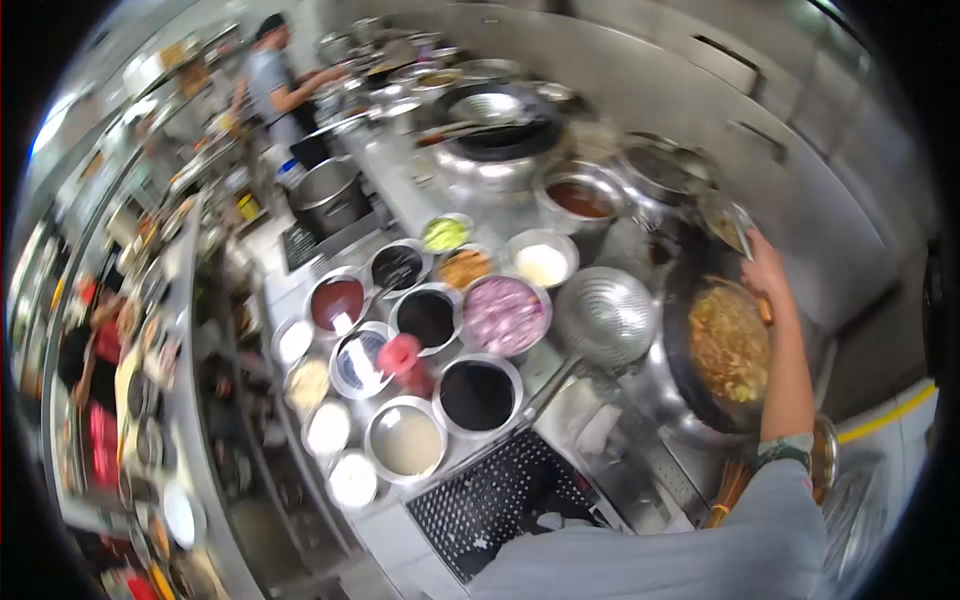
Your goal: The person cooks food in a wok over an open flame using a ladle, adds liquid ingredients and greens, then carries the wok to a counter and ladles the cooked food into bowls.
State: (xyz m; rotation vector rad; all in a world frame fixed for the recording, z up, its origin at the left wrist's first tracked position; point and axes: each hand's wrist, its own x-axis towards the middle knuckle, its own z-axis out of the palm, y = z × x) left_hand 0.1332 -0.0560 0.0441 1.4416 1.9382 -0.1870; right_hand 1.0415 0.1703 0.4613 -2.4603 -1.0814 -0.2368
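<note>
My right hand [764,268] is closed round a handle at the far side of the wok [690,400]. Its wooden end shows below my fingers, and a metal shaft leads up toward a round head [722,216], apparently a ladle, though blur hides its exact shape. Under my forearm, the wok holds a yellow-brown mass of chopped or shredded food [728,345]. A perforated metal strainer [606,312] with a long handle lies left of the wok. My left hand is outside the picture.
Left of the strainer stand several bowls, including chopped purple onion [507,314], dark sauce [478,394] and white powder [542,263]. A pot of reddish liquid [582,196] and a second wok [497,140] stand behind. Another person [275,85] works at the far left; a black perforated mat [500,495] lies in front.
</note>
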